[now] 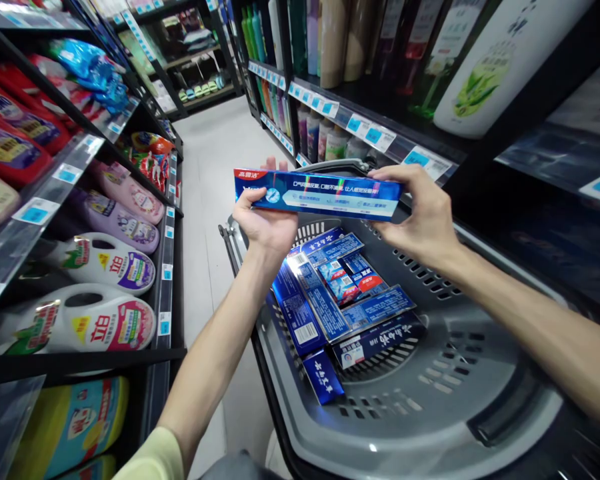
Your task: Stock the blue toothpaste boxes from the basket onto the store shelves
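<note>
A long blue carton [337, 197] stretches crosswise between two bare hands above a grey basket [395, 433], its long axis running left to right with a slight dip at the right. The left hand [270, 230] pinches one end, thumb [252, 197] on the printed face and fingers [271, 163] behind; the right hand [425, 207] clasps the other, spanning top and bottom edges. Neither hand is clearly nearer, and other blue boxes [301, 317] lie below, inside the basket

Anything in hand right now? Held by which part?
Yes: a long blue box, held by its two ends, left hand on one, right hand on the other.
</note>
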### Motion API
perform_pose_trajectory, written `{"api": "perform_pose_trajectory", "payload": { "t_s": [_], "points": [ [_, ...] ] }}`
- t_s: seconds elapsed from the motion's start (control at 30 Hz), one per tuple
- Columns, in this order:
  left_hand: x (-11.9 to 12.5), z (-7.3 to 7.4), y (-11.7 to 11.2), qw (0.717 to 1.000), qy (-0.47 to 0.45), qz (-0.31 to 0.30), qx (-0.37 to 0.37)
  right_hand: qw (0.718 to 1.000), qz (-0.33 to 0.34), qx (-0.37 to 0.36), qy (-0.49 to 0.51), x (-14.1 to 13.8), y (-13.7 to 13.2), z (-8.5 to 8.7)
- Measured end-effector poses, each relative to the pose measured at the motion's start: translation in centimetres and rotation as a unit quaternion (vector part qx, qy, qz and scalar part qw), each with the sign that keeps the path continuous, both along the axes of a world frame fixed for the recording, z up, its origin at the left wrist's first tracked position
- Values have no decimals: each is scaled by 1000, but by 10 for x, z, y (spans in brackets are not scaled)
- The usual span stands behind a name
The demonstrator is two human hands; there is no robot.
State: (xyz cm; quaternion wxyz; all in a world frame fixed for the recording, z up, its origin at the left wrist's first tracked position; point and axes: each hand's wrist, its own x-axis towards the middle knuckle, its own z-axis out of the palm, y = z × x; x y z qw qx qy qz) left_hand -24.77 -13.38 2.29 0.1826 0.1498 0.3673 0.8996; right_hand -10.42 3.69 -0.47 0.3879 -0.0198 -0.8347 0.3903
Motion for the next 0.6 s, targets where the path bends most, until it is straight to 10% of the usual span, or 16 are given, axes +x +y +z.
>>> {"api": "perform_pose_trajectory", "payload": {
  "t_s": [0.37,0.6],
  "points": [
    [3,2,-2,993,-90,-37,63,988,2,151,41,-5,8,-8],
    [4,5,-2,991,-111,-39,65,998,47,17,-32,-8,10,-14]
  ]
}}
